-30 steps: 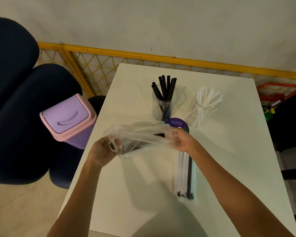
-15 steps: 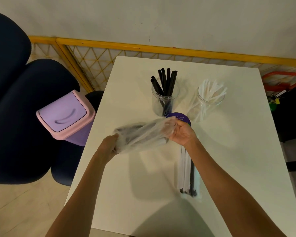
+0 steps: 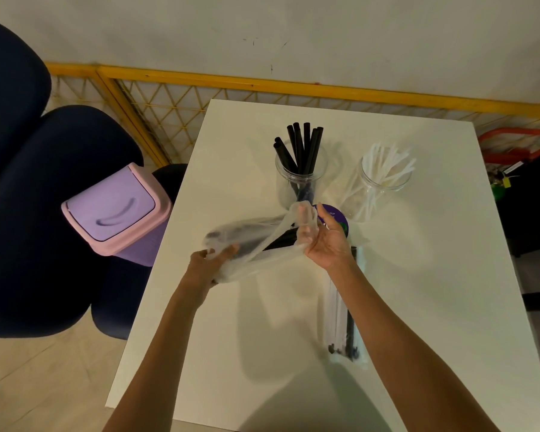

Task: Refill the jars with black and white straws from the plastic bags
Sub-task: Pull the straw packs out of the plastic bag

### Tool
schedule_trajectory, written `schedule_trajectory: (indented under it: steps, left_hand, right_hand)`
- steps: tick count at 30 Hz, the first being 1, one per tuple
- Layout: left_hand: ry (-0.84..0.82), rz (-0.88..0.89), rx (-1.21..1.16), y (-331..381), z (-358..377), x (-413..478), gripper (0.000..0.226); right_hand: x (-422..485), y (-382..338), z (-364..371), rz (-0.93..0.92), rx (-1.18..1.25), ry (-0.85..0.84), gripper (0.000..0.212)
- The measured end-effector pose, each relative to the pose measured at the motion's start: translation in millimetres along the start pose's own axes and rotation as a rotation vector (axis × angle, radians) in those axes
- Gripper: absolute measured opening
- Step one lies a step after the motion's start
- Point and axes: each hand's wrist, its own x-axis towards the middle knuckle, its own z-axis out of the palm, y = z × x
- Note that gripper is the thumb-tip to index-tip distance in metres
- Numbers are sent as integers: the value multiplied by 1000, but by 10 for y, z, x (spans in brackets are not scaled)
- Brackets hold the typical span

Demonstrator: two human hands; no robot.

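- Head view: right hand (image 3: 325,244) has opened since half a second ago, fingers (image 3: 309,235) now straight inside the plastic bag (image 3: 256,249).
- Bag's other end stays clamped in the left hand (image 3: 208,268).

Jars: two, a black-straw jar (image 3: 300,182) and a white-straw jar (image 3: 387,179).
Black straws (image 3: 306,145): about seven tips show in the jar.
White straws (image 3: 390,160): several, too blurred to count.
Plastic bags: two, a held bag (image 3: 262,244) and a lying bag (image 3: 340,322).
Hands: two, left hand (image 3: 209,266) and right hand (image 3: 328,241).
Bin (image 3: 116,210): one.
Desk (image 3: 418,275): one.
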Motion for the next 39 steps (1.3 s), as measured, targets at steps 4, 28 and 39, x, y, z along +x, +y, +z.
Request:
schedule_trajectory:
  steps: [4,28,39]
  left_hand:
    - [577,212,515,154,72,-139,75]
    - [-135,-141,-312,332,-263,163,17]
    - [-417,-138,-627,-117,-399,103,56]
  right_hand:
    - [19,7,48,24,-111,-44,71]
    - [-144,-68,45,38,-2158,128,56]
    - [-140,-170,-176,228,-492,219,30]
